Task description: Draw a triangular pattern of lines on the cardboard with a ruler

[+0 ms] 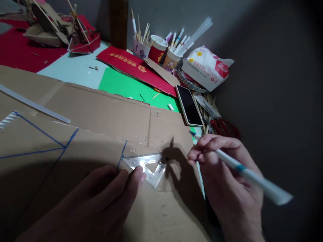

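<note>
My left hand presses a clear plastic set square against the brown cardboard, its fingers bunched at the square's left part. One corner of the square touches a short blue line. To the right, my right hand grips a white felt-tip pen with a teal band. The pen's dark blue tip points up and left, off the cardboard. More blue lines run across the cardboard at the left.
A phone lies past the cardboard's right corner. Behind stand paper cups of sticks and pens, a tissue pack and a red card strip. Red-handled scissors lie right. Cardboard boats stand at the back left.
</note>
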{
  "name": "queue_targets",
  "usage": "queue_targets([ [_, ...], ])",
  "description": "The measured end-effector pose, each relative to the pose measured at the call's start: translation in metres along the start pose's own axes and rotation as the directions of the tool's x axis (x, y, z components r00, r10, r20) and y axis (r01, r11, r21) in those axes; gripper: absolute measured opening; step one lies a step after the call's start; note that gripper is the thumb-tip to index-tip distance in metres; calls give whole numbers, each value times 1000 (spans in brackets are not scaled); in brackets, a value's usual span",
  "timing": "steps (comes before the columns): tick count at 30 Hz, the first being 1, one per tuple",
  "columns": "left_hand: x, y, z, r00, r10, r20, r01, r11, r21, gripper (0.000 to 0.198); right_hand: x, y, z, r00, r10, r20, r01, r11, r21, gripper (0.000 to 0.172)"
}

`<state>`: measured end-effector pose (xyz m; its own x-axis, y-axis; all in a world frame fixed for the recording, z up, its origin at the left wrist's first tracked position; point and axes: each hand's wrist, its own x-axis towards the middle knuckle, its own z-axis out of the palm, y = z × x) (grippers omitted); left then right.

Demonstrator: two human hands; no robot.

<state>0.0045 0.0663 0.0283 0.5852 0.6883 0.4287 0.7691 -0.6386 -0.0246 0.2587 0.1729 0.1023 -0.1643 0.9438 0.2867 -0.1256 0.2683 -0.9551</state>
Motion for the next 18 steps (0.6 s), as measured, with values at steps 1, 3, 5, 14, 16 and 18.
queue_targets([
  [1,-1,1,2,1000,-13,-16,13,1000,-14,46,1,-3,3,1000,16,-5,-16,1000,19,7],
  [3,-3,3,7,998,-37,-46,35,998,-50,45,4,-11,10,997,73,9,-73,996,42,15],
  [5,-5,6,11,997,-42,-65,38,997,-70,44,4,-16,18,995,100,21,-101,994,43,24],
  [14,1,8,-1,999,42,17,-43,996,79,53,-2,-7,4,815,19,579,407,694,-594,22],
  [16,4,5,-7,995,61,76,-68,993,100,54,-2,-7,-1,745,114,657,461,624,-631,25],
  [18,6,2,-12,993,69,96,-79,992,97,53,-3,-8,-3,713,161,683,495,575,-652,29],
])
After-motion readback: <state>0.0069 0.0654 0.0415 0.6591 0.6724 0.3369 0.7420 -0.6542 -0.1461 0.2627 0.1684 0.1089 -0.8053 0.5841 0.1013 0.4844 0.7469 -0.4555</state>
